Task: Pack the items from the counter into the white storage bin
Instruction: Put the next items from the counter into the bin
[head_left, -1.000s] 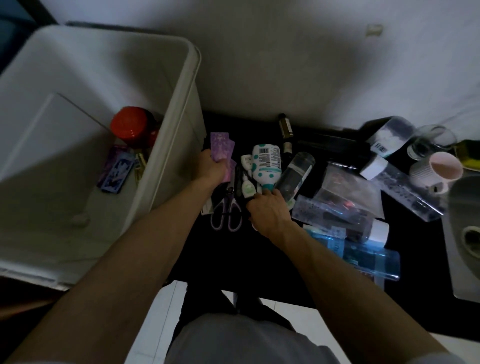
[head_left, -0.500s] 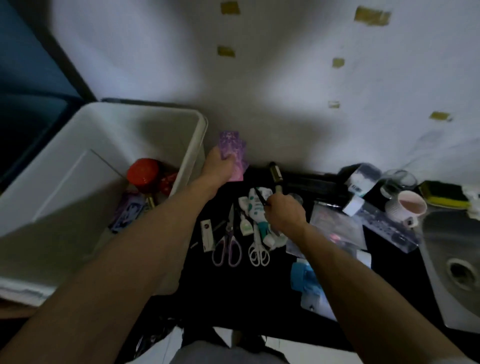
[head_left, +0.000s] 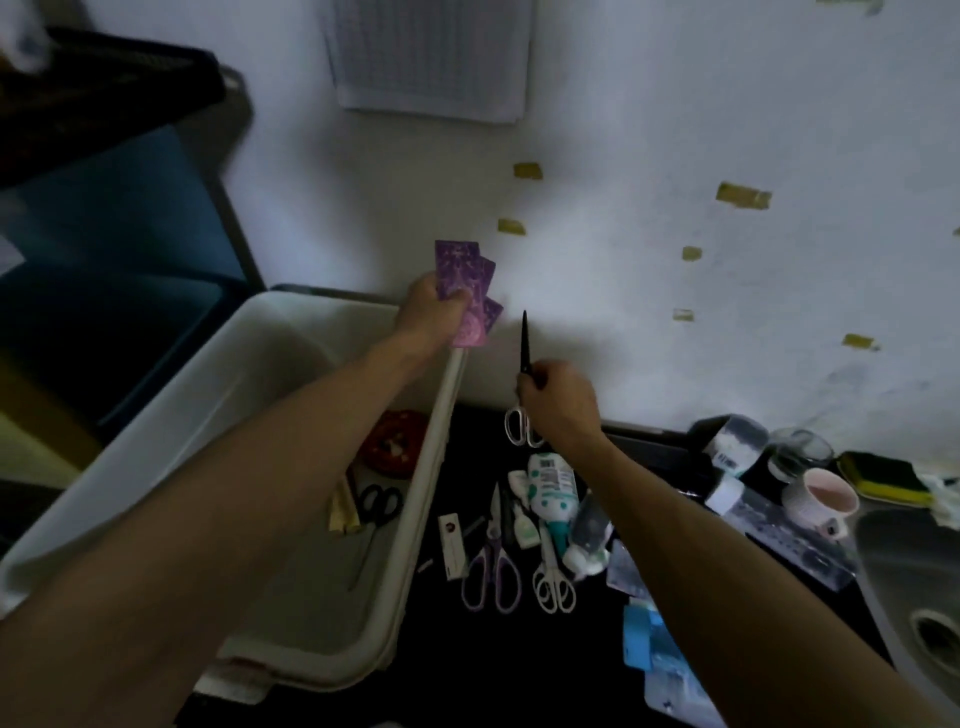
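Wall (head_left: 649, 130), pale and dotted with scraps of tape, fills the upper half. Far more of it shows than half a second ago, since the view has tipped upward. Below it on the left stands the white storage bin (head_left: 437, 457), holding a red-lidded jar (head_left: 397, 441), black-handled scissors (head_left: 382, 501) and a yellowish packet (head_left: 343, 512). The black counter (head_left: 467, 665) runs to the right of the bin and ends at a steel sink (head_left: 893, 561).

The left hand (head_left: 431, 312) has risen from beside the bin's rim. It now sits higher, over the bin's far right corner as seen from the head, fingers curled tight round a fan of purple packets (head_left: 465, 275). The right hand (head_left: 563, 405), which was low among the things on the counter, is now lifted clear of it. It is clamped round a pair of white-handled scissors (head_left: 525, 348), the dark blades pointing up against the wall and the handle loops hanging below the fist.

Still lying on the counter are a white bottle with teal dots (head_left: 551, 486) and a blue packet (head_left: 647, 649). Purple-handled scissors (head_left: 491, 569) and a smaller white-handled pair (head_left: 555, 582) lie side by side. Near the sink are a pink cup (head_left: 821, 493), a glass (head_left: 800, 449) and a yellow sponge (head_left: 883, 478).
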